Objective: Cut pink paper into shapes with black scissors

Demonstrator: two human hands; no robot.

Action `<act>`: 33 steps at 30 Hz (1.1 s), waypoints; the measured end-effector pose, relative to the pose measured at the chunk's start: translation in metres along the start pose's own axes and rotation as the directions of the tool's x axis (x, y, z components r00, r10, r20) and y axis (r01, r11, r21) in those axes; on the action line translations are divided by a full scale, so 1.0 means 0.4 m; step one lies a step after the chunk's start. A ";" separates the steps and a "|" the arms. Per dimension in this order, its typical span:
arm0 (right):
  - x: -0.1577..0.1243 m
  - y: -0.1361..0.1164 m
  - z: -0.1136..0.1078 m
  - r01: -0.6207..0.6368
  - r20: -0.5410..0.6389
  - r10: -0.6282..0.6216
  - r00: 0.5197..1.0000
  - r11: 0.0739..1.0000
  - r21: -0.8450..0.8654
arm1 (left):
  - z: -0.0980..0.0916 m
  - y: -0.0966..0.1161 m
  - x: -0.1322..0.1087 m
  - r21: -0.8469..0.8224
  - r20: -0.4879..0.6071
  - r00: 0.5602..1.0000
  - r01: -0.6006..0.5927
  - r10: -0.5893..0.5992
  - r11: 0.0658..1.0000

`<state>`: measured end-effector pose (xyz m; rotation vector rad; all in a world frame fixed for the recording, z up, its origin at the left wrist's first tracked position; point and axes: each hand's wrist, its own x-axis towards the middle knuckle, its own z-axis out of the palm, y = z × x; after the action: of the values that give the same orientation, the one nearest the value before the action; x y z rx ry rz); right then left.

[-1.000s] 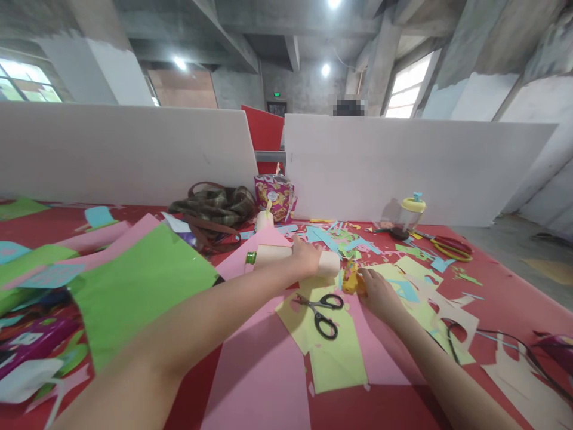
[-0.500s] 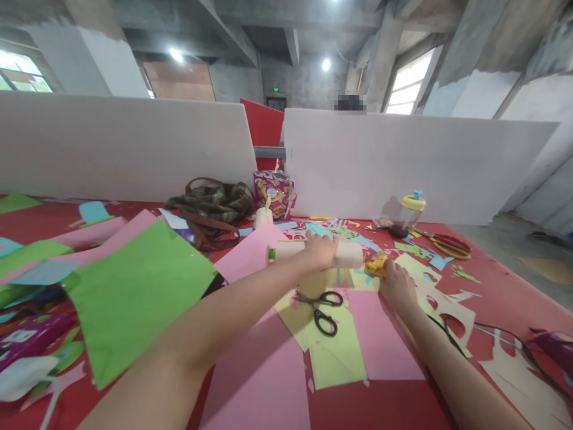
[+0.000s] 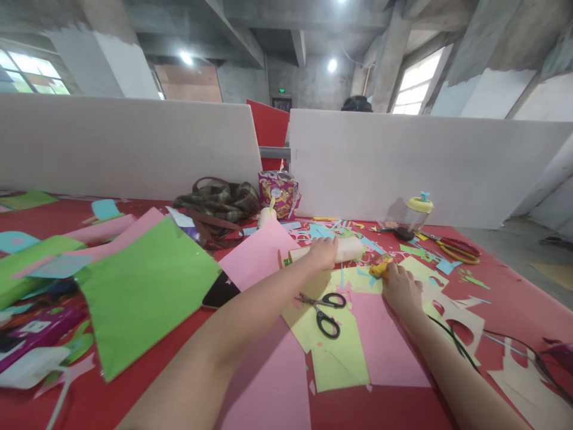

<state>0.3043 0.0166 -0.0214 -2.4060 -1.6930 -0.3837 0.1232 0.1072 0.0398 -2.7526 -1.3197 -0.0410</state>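
Observation:
My left hand (image 3: pixel 324 253) is closed over a cream-coloured roll (image 3: pixel 350 249), which lies slightly tilted across the paper scraps; a bit of green shows at its left end. To the right, my right hand (image 3: pixel 403 289) has its fingers curled around a small yellow object (image 3: pixel 381 266). Most of that object is covered, so its kind is unclear. Black-handled scissors (image 3: pixel 329 315) lie spread on yellow paper (image 3: pixel 341 364) nearer to me, between my forearms.
Pink paper (image 3: pixel 389 352) and a green sheet (image 3: pixel 143 292) cover parts of the red table. Behind stand a plaid bag (image 3: pixel 224 200), a purple snack package (image 3: pixel 278 192) and a yellow-lidded jar (image 3: pixel 418 215). Larger scissors (image 3: pixel 457 249) lie right; black cord (image 3: pixel 454 337) runs beside my right forearm.
The cream roll has tilted, its left end now lower and nearer to me, with my left hand still on it. My right hand keeps the yellow object; the whole view has shifted slightly.

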 end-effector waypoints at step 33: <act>-0.144 -0.178 -0.055 0.627 -0.095 -0.677 0.730 0.608 0.486 | -0.120 -0.339 -0.152 -0.195 -0.181 0.835 0.488 -0.521 0.851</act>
<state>0.2163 -0.0170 -0.0184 -1.3948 -2.3402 0.0997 -0.0198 0.1402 0.0932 -2.3140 -1.9934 -0.4883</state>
